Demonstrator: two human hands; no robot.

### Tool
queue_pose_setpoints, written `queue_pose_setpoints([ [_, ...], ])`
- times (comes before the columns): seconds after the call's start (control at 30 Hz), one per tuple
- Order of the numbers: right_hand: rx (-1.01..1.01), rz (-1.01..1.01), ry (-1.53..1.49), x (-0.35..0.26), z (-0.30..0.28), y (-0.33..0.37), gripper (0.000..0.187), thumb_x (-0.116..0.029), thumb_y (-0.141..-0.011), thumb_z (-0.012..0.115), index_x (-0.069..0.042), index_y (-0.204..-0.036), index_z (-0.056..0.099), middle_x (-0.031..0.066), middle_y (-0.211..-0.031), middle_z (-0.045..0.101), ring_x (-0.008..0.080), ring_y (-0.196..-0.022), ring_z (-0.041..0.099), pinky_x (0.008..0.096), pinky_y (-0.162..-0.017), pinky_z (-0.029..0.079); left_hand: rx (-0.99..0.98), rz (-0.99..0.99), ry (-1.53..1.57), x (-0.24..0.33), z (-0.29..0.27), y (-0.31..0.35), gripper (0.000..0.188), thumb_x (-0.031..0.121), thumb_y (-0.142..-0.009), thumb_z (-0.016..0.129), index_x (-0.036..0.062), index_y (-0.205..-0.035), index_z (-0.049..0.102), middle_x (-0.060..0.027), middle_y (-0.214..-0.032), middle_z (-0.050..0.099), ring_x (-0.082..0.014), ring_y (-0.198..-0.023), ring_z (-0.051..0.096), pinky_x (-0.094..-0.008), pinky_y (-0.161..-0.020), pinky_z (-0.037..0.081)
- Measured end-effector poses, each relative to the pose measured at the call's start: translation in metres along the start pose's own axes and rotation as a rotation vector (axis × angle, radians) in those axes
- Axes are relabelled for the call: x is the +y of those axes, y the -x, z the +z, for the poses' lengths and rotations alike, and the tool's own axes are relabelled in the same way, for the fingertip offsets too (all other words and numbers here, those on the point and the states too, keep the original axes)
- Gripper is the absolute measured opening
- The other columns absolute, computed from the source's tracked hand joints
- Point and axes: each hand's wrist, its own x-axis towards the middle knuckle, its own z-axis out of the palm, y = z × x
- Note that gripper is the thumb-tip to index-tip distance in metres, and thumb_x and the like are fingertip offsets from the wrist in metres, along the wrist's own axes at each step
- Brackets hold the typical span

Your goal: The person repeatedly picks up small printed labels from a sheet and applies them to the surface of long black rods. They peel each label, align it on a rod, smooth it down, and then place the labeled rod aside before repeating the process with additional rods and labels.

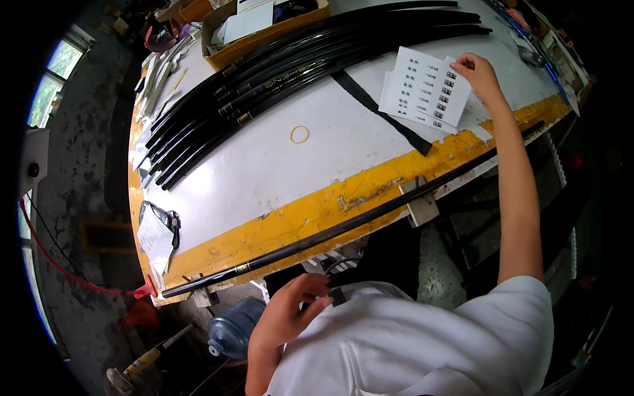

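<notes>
Across a white, yellow-edged table (264,168), pinched printed sheets (419,92) by their upper right edge with the right hand (482,72); had bundled black tubes (310,69) left of those fingers. Curled the left hand (290,307) beside the shirt (396,336); could not tell whether gripping anything.

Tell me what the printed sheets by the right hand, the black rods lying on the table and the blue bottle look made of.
Printed sheets: probably paper, matte white, thin and flat.
Black rods: glossy, with bright reflections along them; coated fibre or plastic, hard to tell.
Blue bottle: likely plastic, smooth, with a tinted, see-through look.
</notes>
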Motion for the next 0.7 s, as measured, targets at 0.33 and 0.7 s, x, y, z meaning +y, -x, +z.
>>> queue_pose_setpoints([
  [0.33,-0.017,0.065,-0.634,-0.134,0.016,0.110,0.021,-0.024,-0.097,0.057,-0.004,-0.094,0.053,0.0016,-0.071,0.055,0.0043,-0.047,0.045,0.0200,-0.038,0.034,0.088,0.175,0.160,0.018,-0.010,-0.006,0.029,0.011,-0.091,0.065,-0.0019,-0.115,0.054,-0.0094,-0.109,0.059,-0.0172,-0.100,0.060,-0.0292,-0.085,0.049],
  [0.7,-0.171,0.070,-1.042,-0.217,0.070,0.222,0.013,-0.014,-0.100,0.047,-0.003,-0.093,0.045,0.0101,-0.072,0.058,0.0111,-0.043,0.051,0.0256,-0.039,0.047,0.250,0.497,0.819,0.045,0.004,-0.016,0.039,0.007,-0.092,0.063,0.0004,-0.127,0.047,-0.0070,-0.120,0.056,-0.0165,-0.110,0.057,-0.0311,-0.090,0.048],
])
